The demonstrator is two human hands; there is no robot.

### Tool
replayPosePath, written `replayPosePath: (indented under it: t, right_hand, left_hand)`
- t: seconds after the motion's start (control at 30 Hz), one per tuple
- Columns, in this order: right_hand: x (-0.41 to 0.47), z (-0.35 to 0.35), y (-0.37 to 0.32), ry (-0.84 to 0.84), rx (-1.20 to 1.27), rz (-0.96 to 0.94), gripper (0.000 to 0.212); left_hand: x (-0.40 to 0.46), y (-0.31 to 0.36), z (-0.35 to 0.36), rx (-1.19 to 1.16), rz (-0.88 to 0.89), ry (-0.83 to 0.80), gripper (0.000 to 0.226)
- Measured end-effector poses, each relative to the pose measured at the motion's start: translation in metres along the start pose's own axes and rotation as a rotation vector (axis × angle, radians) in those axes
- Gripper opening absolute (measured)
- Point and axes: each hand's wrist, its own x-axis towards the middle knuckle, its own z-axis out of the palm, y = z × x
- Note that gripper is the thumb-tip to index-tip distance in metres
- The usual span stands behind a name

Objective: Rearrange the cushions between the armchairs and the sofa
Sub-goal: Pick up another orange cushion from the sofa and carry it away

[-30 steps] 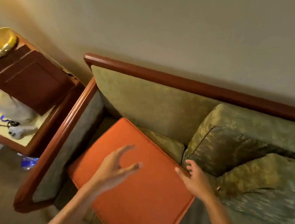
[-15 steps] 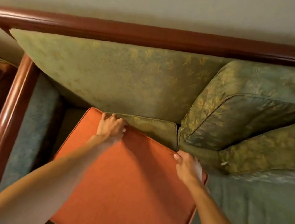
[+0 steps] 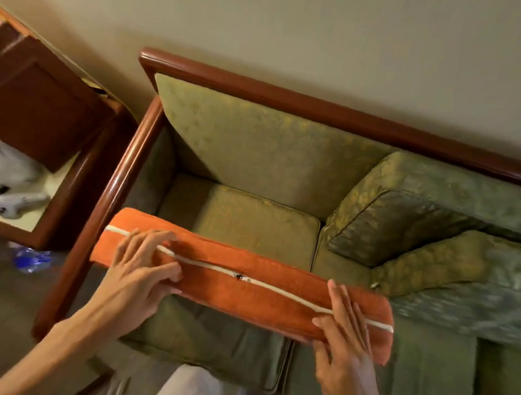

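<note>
Orange cushion (image 3: 242, 280) on edge above sofa (image 3: 249, 225), gripped by left hand (image 3: 137, 277), right hand (image 3: 343, 342)

Green sofa (image 3: 258, 151) (wood-framed): green cushions (image 3: 407, 222), orange cushion (image 3: 272, 300).

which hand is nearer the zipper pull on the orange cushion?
Left, narrowly. The left hand grips the orange cushion left of the zipper pull; the right hand holds the right end, slightly farther off.
</note>
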Motion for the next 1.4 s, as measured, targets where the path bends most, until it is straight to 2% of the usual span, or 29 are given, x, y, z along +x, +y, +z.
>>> replayPosePath:
  t: [0.07,0.13,0.2,0.27,0.37,0.47,0.57,0.67,0.77,0.87,0.93,1.1,1.2,1.27,1.33,1.4]
  right_hand:
    - [0.007,-0.008,0.001,-0.093,-0.008,0.116,0.073]
    - [0.02,-0.02,0.004,-0.26,-0.125,0.225,0.112]
    - [0.032,-0.028,0.005,-0.371,-0.319,0.226,0.127]
    - [0.034,-0.032,0.005,-0.438,-0.446,0.238,0.132]
    - [0.028,-0.035,0.022,-0.476,-0.522,0.363,0.137]
    - [0.01,-0.035,0.037,-0.482,-0.38,0.467,0.131]
    - [-0.011,-0.033,0.037,-0.449,-0.241,0.428,0.124]
    - [-0.028,-0.03,0.032,-0.381,-0.234,0.384,0.117]
    - [-0.039,-0.025,0.028,-0.355,-0.206,0.364,0.116]
    - [-0.053,-0.023,0.035,-0.362,-0.219,0.368,0.128]
    - [-0.062,-0.033,0.041,-0.335,-0.228,0.37,0.129]
    - [-0.059,-0.09,0.022,-0.314,-0.272,0.276,0.106]
    - [-0.056,-0.149,-0.004,-0.215,-0.31,0.152,0.114]
    - [-0.06,-0.185,-0.027,-0.072,-0.246,0.02,0.114]
    - [-0.06,-0.2,-0.053,0.061,-0.087,-0.064,0.107]
    - [-0.052,-0.192,-0.067,0.048,-0.031,-0.068,0.109]
  left_hand:
    - [-0.007,0.001,0.006,-0.034,-0.042,-0.091,0.034]
    - [-0.005,0.004,0.0,-0.002,-0.084,-0.157,0.067]
    - [0.003,0.004,-0.009,0.087,-0.127,-0.227,0.112]
    - [0.011,0.001,-0.018,0.122,-0.199,-0.266,0.135]
    - [0.02,-0.001,-0.014,0.221,-0.244,-0.325,0.131]
    - [0.006,0.002,-0.003,0.195,-0.3,-0.303,0.132]
    - [-0.002,0.022,0.006,0.258,-0.292,-0.355,0.136]
    - [-0.002,0.088,0.027,0.244,-0.134,-0.378,0.127]
    - [0.006,0.188,0.063,0.172,0.011,-0.416,0.123]
    - [0.017,0.272,0.098,0.225,0.048,-0.496,0.129]
    - [0.02,0.297,0.107,0.267,0.054,-0.491,0.132]
    - [0.027,0.304,0.077,0.135,0.124,-0.335,0.131]
    - [0.035,0.305,0.026,0.01,0.187,-0.229,0.143]
    - [0.033,0.301,-0.014,-0.087,0.213,-0.172,0.144]
    - [0.026,0.284,-0.042,-0.179,0.189,-0.152,0.132]
    - [0.021,0.259,-0.054,-0.281,0.169,-0.121,0.115]
